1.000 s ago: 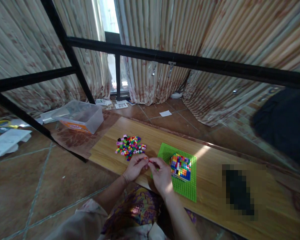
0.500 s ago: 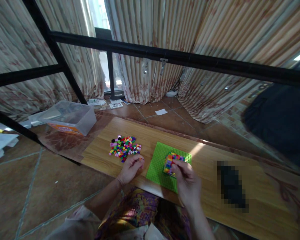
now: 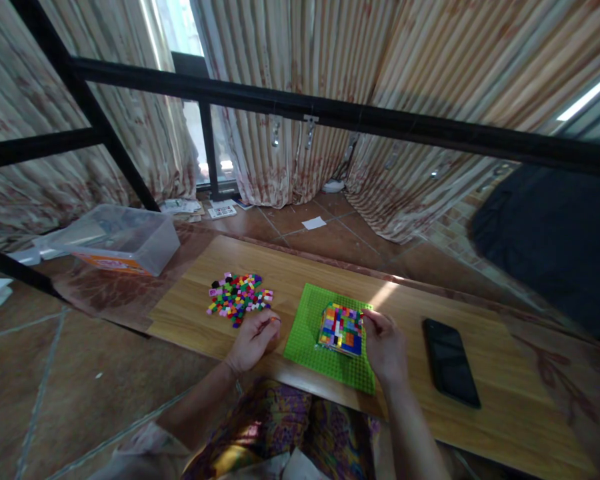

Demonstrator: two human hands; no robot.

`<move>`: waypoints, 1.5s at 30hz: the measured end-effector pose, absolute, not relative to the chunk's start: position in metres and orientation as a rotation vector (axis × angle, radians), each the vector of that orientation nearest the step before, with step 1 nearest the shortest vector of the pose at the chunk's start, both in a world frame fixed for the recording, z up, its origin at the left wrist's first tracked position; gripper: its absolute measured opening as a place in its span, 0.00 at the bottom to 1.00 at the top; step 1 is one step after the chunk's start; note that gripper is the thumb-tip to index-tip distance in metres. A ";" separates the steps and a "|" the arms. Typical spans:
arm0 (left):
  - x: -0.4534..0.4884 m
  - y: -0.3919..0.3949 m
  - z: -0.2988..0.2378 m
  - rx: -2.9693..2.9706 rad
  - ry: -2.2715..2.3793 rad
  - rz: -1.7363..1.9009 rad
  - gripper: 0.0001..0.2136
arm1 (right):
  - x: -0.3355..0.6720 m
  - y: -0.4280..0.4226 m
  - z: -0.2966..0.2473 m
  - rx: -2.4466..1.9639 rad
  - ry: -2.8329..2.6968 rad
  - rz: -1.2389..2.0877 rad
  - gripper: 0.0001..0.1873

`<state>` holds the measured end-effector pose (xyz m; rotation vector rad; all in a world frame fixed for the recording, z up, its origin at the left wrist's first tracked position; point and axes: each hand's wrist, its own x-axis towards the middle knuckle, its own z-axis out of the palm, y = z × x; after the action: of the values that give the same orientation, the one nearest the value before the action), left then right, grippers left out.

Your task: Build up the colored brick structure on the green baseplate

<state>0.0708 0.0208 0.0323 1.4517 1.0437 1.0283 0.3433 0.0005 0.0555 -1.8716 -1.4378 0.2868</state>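
Note:
My left hand (image 3: 253, 339) is closed just right of a loose pile of small coloured toy bricks (image 3: 239, 298), with a small orange toy brick pinched at its fingertips. My right hand (image 3: 386, 345) is closed in a pinch at the right edge of a square block built of many-coloured toy bricks (image 3: 339, 329). A bit of red shows at its fingertips, looking like a small toy brick. The block sits on a green studded baseplate (image 3: 300, 333), its top now mostly uncovered.
A black phone (image 3: 451, 362) lies on the wooden tabletop (image 3: 405, 407) to the right. A clear plastic bin (image 3: 155, 243) with an orange label stands at the far left. Black metal bars (image 3: 260, 100) cross in front of striped curtains (image 3: 300, 160).
My right hand has moved from over the brick block to its right edge, uncovering the top. My left hand keeps its pinch beside the pile. The whole view has shifted slightly.

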 end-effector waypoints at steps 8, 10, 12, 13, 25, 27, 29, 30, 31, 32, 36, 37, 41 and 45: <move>0.072 0.019 0.032 1.409 1.044 1.022 0.12 | 0.351 0.004 0.058 -1.848 -1.533 0.349 0.20; 0.072 0.019 0.031 1.420 1.053 1.016 0.12 | 0.355 0.006 0.056 -1.810 -1.445 0.476 0.19; 0.071 0.020 0.030 1.442 1.060 1.005 0.12 | 0.359 0.009 0.052 -1.764 -1.317 0.614 0.19; 0.071 0.020 0.029 1.453 1.064 1.000 0.12 | 0.360 0.010 0.051 -1.744 -1.263 0.665 0.20; 0.073 0.019 0.028 1.443 1.072 0.991 0.12 | 0.368 0.017 0.062 -1.563 -0.775 1.205 0.17; 0.072 0.019 0.028 1.449 1.077 0.981 0.12 | 0.368 0.017 0.062 -1.553 -0.764 1.206 0.16; 0.072 0.019 0.028 1.468 1.084 0.973 0.12 | 0.368 0.018 0.060 -1.538 -0.773 1.206 0.15; 0.072 0.019 0.028 1.483 1.087 0.970 0.12 | 0.368 0.018 0.060 -1.534 -0.783 1.205 0.15; 0.072 0.019 0.029 1.497 1.090 0.967 0.12 | 0.369 0.019 0.059 -1.535 -0.798 1.200 0.15; 0.072 0.019 0.029 1.510 1.094 0.964 0.12 | 0.369 0.019 0.058 -1.541 -0.817 1.191 0.16; 0.071 0.019 0.029 1.556 1.105 0.956 0.11 | 0.369 0.022 0.055 -1.568 -0.862 1.141 0.16; 0.071 0.019 0.029 1.558 1.105 0.957 0.12 | 0.369 0.022 0.054 -1.572 -0.858 1.135 0.16; 0.072 0.019 0.027 1.572 1.109 0.969 0.12 | 0.367 0.022 0.052 -1.591 -0.831 1.113 0.17; 0.072 0.019 0.027 1.598 1.117 0.966 0.11 | 0.364 0.021 0.051 -1.591 -0.878 1.062 0.18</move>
<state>0.0721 0.0195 0.0267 1.5985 1.1169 0.9659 0.3639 0.0206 0.0512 -1.5914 -0.8781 1.0619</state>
